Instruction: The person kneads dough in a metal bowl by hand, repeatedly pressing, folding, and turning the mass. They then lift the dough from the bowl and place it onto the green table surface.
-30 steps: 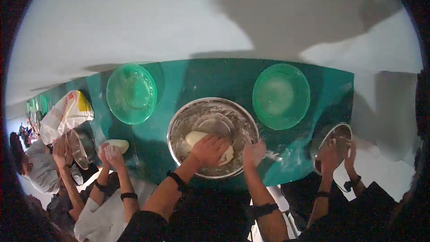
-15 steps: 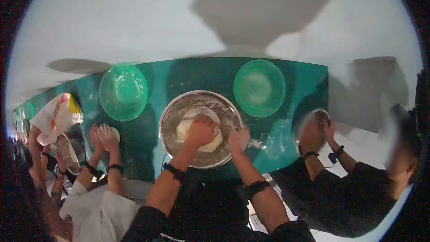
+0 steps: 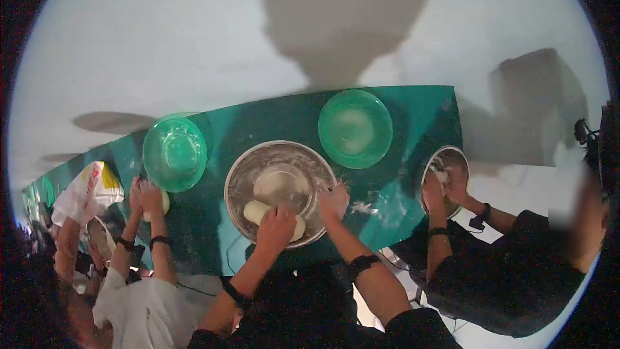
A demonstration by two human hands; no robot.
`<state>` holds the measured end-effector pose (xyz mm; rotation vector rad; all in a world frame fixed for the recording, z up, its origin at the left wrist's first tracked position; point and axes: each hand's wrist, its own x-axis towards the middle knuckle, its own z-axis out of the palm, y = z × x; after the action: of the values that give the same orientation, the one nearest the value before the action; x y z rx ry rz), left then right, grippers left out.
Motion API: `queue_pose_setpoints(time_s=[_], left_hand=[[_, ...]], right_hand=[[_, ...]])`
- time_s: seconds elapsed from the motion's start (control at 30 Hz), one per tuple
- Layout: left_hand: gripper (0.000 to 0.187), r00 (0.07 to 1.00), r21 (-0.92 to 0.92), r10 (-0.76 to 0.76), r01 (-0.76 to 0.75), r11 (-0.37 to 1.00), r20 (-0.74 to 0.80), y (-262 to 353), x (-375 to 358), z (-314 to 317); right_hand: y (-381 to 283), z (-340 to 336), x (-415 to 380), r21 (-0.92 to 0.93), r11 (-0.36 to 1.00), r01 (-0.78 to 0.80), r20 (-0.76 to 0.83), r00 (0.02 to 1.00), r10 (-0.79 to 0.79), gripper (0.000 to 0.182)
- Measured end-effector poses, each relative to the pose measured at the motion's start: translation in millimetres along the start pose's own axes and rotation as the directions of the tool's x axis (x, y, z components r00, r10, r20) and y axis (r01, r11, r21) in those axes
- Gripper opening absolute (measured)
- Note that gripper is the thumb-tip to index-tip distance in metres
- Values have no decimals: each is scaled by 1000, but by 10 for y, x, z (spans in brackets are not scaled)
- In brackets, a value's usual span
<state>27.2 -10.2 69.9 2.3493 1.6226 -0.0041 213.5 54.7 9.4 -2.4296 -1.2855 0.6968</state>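
A metal mixing bowl stands in front of me, its inner wall streaked with flour. Inside it, against the near side, lies a pale lump of dough, rolled into a thick log. My left hand is curled over the right part of this dough and hides some of it. At the bowl's right rim, my right hand grips the edge with its fingers closed. Dark bands circle both my wrists.
Two green plastic basins stand behind the bowl on the green table. Flour is scattered to the right. A co-worker at right works in another metal bowl; a co-worker at left presses dough. A printed bag is further left.
My left hand has come back toward me with the dough, which now lies at the bowl's near side as a log. My right hand stays on the rim. The view has shifted slightly.
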Motion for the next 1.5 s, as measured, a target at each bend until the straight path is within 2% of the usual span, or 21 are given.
queue_pose_setpoints(time_s=[0.03,0.1,0.13,0.2,0.3,0.4,0.5,0.6,0.7,0.8,0.9,1.0,1.07,1.13,1.2,1.27,1.37,1.4,1.43,1.47,1.5], left_hand=[[28,992,-76,114,-118,990,-47,11,84,-18],[31,937,-197,306,-336,921,-168,-14,319,-53],[32,936,-217,346,-351,911,-64,-34,310,-22],[33,897,-269,425,-382,884,123,-3,285,182],[34,855,-217,516,-495,841,51,-117,317,608],[32,778,-382,498,-358,852,383,-196,628,48],[31,872,-400,487,-465,789,-54,-329,810,303],[30,913,-438,361,-250,863,191,-306,1166,374],[30,857,-356,474,-386,851,203,-316,1329,596],[26,927,-346,371,-329,878,60,-248,1397,400],[22,947,-343,304,-253,905,105,-177,1370,297],[23,983,-486,-30,-62,872,-180,-130,988,159],[24,895,-505,-257,41,862,-365,-155,627,68],[27,751,-738,-590,212,640,-296,-262,401,-3],[31,533,-940,-832,339,46,152,-403,295,4],[34,664,-904,-746,347,251,48,-499,230,79],[35,850,-751,-485,180,635,-206,-1075,27,1462],[36,853,-851,-521,284,441,15,-1064,127,1126],[36,766,-864,-547,482,142,338,-928,305,474],[37,656,-781,-516,623,-43,551,-869,441,88],[38,617,-718,-458,692,-72,640,-869,535,-103]], right_hand=[[36,-4,-36,-5,999,50,-20,999,-50,58],[-72,-150,-82,-39,996,-74,30,997,76,50],[-221,-159,-63,-44,991,-125,59,990,127,45],[-192,-101,-109,-95,995,-6,24,1000,8,46],[-135,-168,-4,-43,999,-28,38,999,30,47],[-253,-181,-40,-89,989,-115,37,992,119,49],[-304,-175,-65,-90,982,-164,51,984,169,58],[-238,-89,-57,-41,997,-72,5,997,72,57],[-213,-48,-70,-98,993,-67,-26,998,65,49],[-202,-97,-68,-174,984,-31,-7,1000,31,47],[-296,-192,-114,-105,985,-138,-1,990,139,46],[-292,-169,-80,-56,987,-151,-11,989,150,46],[-255,-180,-159,-47,992,-117,2,993,118,46],[-308,-226,-169,-24,997,-77,19,997,77,47],[-264,-186,-134,-66,994,-90,4,996,90,46],[-225,-155,-108,-106,992,-65,3,998,66,44],[-290,-211,-114,-150,988,-27,81,996,39,41],[-314,-214,-75,-159,987,-35,134,989,57,42],[-341,-216,-47,-170,984,-44,184,980,75,42],[-368,-229,-26,-177,984,-37,190,979,71,43],[-396,-246,-34,-186,982,-34,200,977,72,44]])
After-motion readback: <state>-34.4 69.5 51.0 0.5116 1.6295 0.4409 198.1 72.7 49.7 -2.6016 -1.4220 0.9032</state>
